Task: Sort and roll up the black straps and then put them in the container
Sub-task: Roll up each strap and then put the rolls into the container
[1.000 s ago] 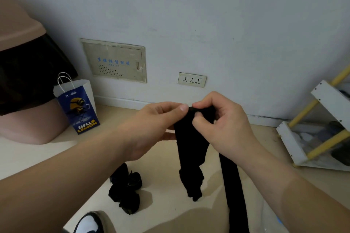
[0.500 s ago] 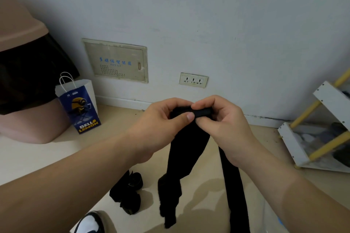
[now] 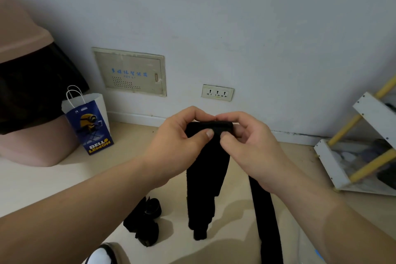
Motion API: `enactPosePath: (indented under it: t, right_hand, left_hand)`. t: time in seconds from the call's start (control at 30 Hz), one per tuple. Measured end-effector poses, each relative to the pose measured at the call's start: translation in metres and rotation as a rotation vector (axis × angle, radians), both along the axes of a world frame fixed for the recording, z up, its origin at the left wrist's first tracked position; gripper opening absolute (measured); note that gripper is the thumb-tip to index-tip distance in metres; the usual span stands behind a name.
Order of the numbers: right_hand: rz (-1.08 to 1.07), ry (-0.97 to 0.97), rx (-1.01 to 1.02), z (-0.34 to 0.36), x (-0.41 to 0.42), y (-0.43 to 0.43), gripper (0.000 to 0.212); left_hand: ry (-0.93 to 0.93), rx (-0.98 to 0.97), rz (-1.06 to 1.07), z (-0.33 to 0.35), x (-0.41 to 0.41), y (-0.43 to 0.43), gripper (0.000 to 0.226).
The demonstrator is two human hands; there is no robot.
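Observation:
I hold a black strap [image 3: 205, 180] in the air in front of me. Its top end is folded into a small roll between both hands. My left hand [image 3: 177, 146] pinches the roll from the left, thumb on the front. My right hand [image 3: 250, 150] pinches it from the right. The rest of the strap hangs down toward the floor. A second black strap [image 3: 267, 221] hangs below my right wrist and runs out of view at the bottom. Several rolled black straps [image 3: 145, 223] lie in a pile on the floor at lower left.
A blue and white paper bag [image 3: 90, 122] stands by the wall on the left, next to a pink bin with a black liner [image 3: 27, 96]. A white and yellow rack [image 3: 360, 148] leans at the right. A shoe tip [image 3: 102, 255] shows at the bottom.
The roll at the strap's top has grown between my fingers. The hanging end swung left and then back toward the middle.

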State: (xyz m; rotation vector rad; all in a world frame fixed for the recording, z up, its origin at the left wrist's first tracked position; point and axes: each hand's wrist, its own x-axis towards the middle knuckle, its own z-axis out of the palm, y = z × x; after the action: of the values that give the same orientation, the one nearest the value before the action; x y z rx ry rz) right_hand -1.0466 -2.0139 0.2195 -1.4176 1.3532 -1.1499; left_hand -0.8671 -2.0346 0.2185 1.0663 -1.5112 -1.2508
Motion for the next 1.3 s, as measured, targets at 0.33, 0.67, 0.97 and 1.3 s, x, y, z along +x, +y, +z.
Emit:
enactPosePath:
  t: [0.33, 0.67, 0.97, 1.3]
  right_hand:
    - [-0.024, 0.058, -0.112, 0.003, 0.0, -0.002, 0.034]
    - [-0.066, 0.06, -0.152, -0.001, 0.0, -0.003, 0.039]
    - [0.026, -0.294, 0.082, 0.002, 0.001, -0.004, 0.031]
    - [0.099, -0.351, 0.281, 0.002, -0.003, -0.005, 0.044]
  left_hand:
    - [0.109, 0.261, -0.104, -0.001, 0.001, -0.001, 0.02]
    - [0.113, 0.435, -0.187, 0.003, 0.002, -0.002, 0.034]
    - [0.113, 0.267, -0.016, 0.002, 0.0, 0.0, 0.013]
    - [-0.046, 0.008, -0.094, 0.005, 0.004, 0.0, 0.019]
